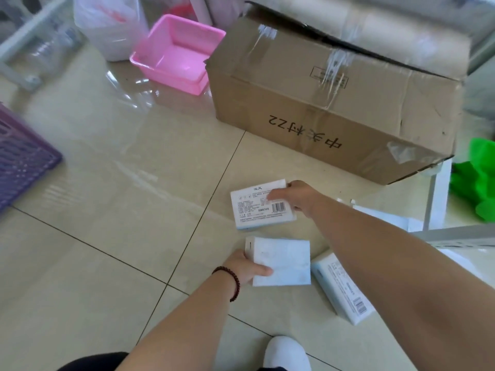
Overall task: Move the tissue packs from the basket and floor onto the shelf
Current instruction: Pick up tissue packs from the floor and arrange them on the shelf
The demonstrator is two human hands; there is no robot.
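Three white tissue packs are low on the tiled floor in the head view. My right hand (300, 199) grips the right end of the far pack (254, 207), whose printed label and barcode face up. My left hand (247, 266), with a dark bead bracelet on the wrist, holds the left edge of the plain-faced middle pack (284, 261). A third pack (342, 287) lies on the floor to the right, partly under my right forearm. The pink basket (174, 53) stands tilted at the back, with nothing visible inside. A white shelf frame (439, 196) rises at the right.
A large taped cardboard box (334, 103) sits behind the packs. A purple slatted basket (21, 162) is at the left edge, a white plastic bag (107, 25) at the back left, green material (479, 180) at the right. My white shoe (286, 354) is at the bottom.
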